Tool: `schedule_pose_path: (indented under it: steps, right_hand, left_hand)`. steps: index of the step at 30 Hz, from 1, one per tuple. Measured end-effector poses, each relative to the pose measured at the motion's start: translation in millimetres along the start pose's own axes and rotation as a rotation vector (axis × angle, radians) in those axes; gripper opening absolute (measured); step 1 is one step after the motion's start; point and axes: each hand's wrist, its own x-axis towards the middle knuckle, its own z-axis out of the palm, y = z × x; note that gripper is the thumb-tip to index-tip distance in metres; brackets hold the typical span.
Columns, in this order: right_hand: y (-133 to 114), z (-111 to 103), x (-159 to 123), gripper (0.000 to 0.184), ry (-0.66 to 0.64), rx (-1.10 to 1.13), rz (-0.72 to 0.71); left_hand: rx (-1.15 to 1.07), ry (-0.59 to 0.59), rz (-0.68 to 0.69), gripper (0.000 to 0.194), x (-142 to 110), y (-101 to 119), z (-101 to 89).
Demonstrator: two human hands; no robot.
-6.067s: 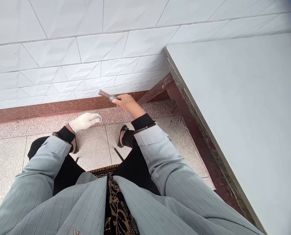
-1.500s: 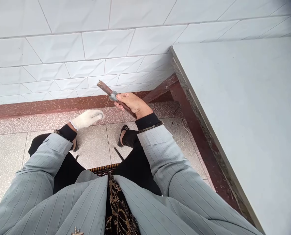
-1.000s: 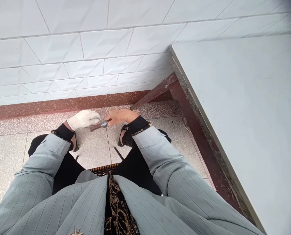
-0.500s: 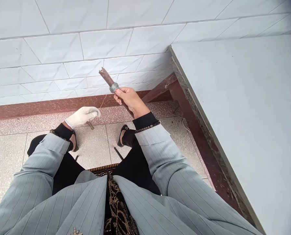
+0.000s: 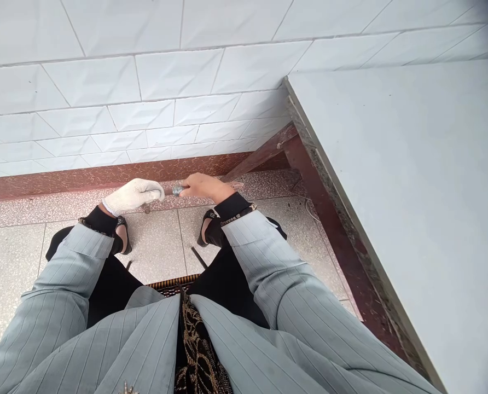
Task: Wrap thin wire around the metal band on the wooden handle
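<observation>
My left hand (image 5: 133, 196), in a white knit glove, is closed, and the end of a short brown stick (image 5: 146, 208) pokes out beneath it. My bare right hand (image 5: 205, 187) grips a second brown stick (image 5: 168, 191), held roughly level in front of my knees. Around this stick sits a coil of grey wire (image 5: 178, 190), just beside my right thumb and fingers. The stick's left end reaches the gloved fingertips; whether they touch it I cannot tell. Its right end shows partly past my right wrist.
A white-topped table (image 5: 408, 208) with dark red legs and frame stands close on my right. Ahead is a white tiled wall (image 5: 178, 71) with a reddish-brown skirting (image 5: 63, 179). Below me are a speckled tile floor (image 5: 157, 235) and the woven seat edge (image 5: 174, 283) between my legs.
My right hand has come down and swung the wire-wound stick from a steep slant to nearly level, its tip now at my gloved hand. The left hand has barely moved.
</observation>
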Motion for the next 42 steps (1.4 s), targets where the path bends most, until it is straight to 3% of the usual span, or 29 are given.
schedule_pose_path:
  steps: [5,7,9,11,15,17,20,23,29,33,37,42]
  right_hand:
    - [-18.3,11.4,-1.4,0.018,-0.483,0.192,-0.219]
    - [-20.9,11.1,-4.4,0.020,-0.566,0.317,-0.311]
    - [-18.5,5.7,-9.4,0.023,-0.563,0.400,-0.411]
    - [-10.9,-3.0,-15.3,0.025,-0.451,0.483,-0.477]
    - [10.5,-18.4,-23.6,0.036,0.145,0.882,-0.366]
    - [17.4,-21.6,-24.5,0.046,0.346,1.016,-0.260]
    - [19.8,-22.6,-22.9,0.053,0.472,1.071,-0.148]
    - [18.7,-21.0,-18.4,0.051,0.502,1.017,-0.049]
    - [21.9,-12.2,-4.1,0.026,0.426,0.673,0.133]
    - [21.4,-10.5,-3.0,0.024,0.323,0.322,0.107]
    - [15.2,-9.3,-6.4,0.022,0.055,0.127,0.033]
    - [-0.5,2.0,-5.5,0.020,-0.378,0.219,-0.171]
  left_hand:
    - [0.061,0.063,-0.005,0.026,2.3,-1.1,-0.8]
    - [0.083,0.093,-0.014,0.026,4.6,-4.2,-0.4]
    - [0.105,0.122,-0.036,0.027,7.4,-8.1,1.0]
    - [0.105,0.123,-0.070,0.027,9.6,-10.3,3.2]
    - [0.029,0.084,-0.078,0.027,9.9,-5.0,7.5]
    - [0.010,0.085,-0.060,0.026,8.7,-0.7,8.8]
    - [-0.027,0.033,-0.069,0.027,7.7,2.4,10.5]
    - [-0.061,-0.041,-0.045,0.029,7.8,2.8,12.5]
    - [-0.017,-0.108,-0.020,0.028,6.7,6.2,12.8]
    - [0.006,-0.053,0.031,0.028,5.5,4.0,10.8]
    - [0.046,0.011,0.010,0.031,4.4,-1.1,6.3]
    - [0.063,0.040,0.001,0.029,4.5,-6.0,2.3]
